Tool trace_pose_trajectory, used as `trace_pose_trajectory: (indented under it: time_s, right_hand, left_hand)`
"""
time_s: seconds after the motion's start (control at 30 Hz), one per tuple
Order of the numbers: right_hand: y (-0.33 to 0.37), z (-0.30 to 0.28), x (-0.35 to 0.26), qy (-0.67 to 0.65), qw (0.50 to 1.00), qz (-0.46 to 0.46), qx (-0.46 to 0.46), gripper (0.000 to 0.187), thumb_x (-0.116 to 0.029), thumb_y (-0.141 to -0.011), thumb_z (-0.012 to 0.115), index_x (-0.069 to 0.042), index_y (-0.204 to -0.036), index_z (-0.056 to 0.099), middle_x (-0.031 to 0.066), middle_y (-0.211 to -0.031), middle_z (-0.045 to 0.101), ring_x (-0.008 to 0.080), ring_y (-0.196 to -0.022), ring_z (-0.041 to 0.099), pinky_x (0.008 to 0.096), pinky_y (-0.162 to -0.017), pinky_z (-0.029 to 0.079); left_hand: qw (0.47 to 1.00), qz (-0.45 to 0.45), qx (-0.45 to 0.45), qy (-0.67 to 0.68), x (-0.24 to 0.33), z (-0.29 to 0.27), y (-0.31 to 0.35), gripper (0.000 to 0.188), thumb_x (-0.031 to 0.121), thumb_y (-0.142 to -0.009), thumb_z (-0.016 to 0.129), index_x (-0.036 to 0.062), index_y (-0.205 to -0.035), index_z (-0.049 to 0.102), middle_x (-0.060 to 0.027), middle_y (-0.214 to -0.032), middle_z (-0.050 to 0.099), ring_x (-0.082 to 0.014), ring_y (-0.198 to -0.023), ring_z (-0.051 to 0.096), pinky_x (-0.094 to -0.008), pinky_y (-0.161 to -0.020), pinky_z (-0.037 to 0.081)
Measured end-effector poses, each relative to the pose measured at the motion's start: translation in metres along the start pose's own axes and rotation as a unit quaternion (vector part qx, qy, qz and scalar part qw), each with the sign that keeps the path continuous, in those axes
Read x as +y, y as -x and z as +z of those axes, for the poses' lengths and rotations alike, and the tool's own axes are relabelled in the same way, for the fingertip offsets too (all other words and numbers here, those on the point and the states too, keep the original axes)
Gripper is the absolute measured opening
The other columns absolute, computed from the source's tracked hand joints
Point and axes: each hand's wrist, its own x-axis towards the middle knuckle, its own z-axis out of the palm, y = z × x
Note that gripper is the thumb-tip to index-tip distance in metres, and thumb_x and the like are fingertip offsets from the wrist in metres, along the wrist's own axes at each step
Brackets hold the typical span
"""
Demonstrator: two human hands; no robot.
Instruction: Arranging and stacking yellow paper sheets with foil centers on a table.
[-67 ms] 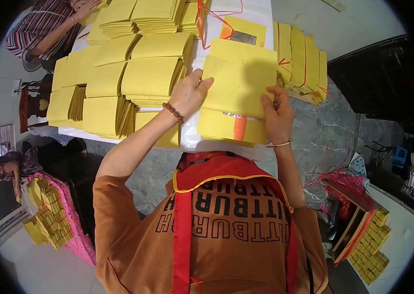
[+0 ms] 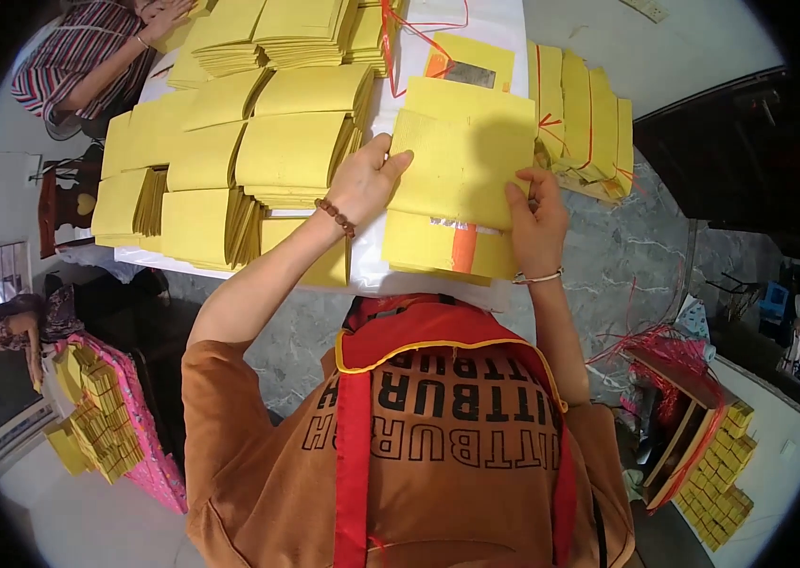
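Observation:
A stack of yellow paper point(image 2: 462, 156) lies near the front edge of the white-covered table, between my two hands. My left hand point(image 2: 365, 182) closes on its left edge, thumb on top and most fingers hidden. At the right edge my right hand point(image 2: 538, 216) pinches the paper, with its fingers curled. Below the top sheets shows more yellow paper bearing an orange-red strip point(image 2: 462, 248) and a bit of silver. Just beyond the stack lies another yellow sheet with a dark grey and orange patch point(image 2: 468, 75).
Many yellow paper piles point(image 2: 291, 147) cover the table's left side. Bundles tied with red string point(image 2: 589, 114) stand at the right. Loose red string point(image 2: 397, 47) lies farther back. A co-worker's hand point(image 2: 165, 21) rests on paper at the far left.

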Motion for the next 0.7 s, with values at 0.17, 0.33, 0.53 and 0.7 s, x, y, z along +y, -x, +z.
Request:
trace_pose_trajectory:
  time_s: [0.17,0.33,0.53,0.7]
  right_hand:
    - [-0.002,0.001,-0.015,0.071,0.997,0.005,-0.002,0.017,-0.011,-0.082,0.06,-0.007,-0.097,0.054,0.0072,-0.058,0.043,0.0195,-0.052,0.044,0.0343,-0.051,0.036]
    - [-0.001,0.003,-0.022,0.146,0.989,0.022,0.002,0.015,-0.014,-0.083,0.058,-0.009,-0.096,0.053,0.0125,-0.063,0.051,0.0303,-0.057,0.052,0.0402,-0.054,0.04]
    - [0.002,0.008,-0.019,0.167,0.985,-0.014,0.029,0.012,-0.015,-0.085,0.055,-0.01,-0.096,0.054,0.0127,-0.071,0.058,0.0322,-0.064,0.057,0.0414,-0.058,0.043]
    - [0.011,0.003,-0.015,0.073,0.996,-0.028,0.047,0.015,-0.02,-0.084,0.06,-0.01,-0.095,0.057,0.0092,-0.057,0.05,0.0225,-0.05,0.05,0.0354,-0.05,0.039]
  left_hand:
    - [0.999,-0.015,-0.006,0.045,-0.015,0.003,-0.006,0.035,0.031,-0.088,0.055,-0.0015,-0.077,0.048,-0.0183,-0.06,0.05,-0.0312,-0.056,0.052,-0.0403,-0.055,0.039]
    - [0.996,0.065,0.058,0.036,-0.024,0.012,-0.004,0.032,0.03,-0.087,0.057,-0.0002,-0.08,0.048,-0.0154,-0.057,0.052,-0.028,-0.054,0.053,-0.039,-0.052,0.039]
    - [0.994,0.05,0.094,-0.004,0.002,0.012,0.008,0.028,0.029,-0.089,0.055,0.0023,-0.095,0.048,-0.0135,-0.055,0.056,-0.0299,-0.051,0.056,-0.0398,-0.05,0.04]
    - [0.994,0.047,0.094,-0.012,0.001,0.01,0.008,0.026,0.027,-0.09,0.054,0.0019,-0.092,0.048,-0.0146,-0.056,0.055,-0.0293,-0.051,0.056,-0.04,-0.049,0.04]
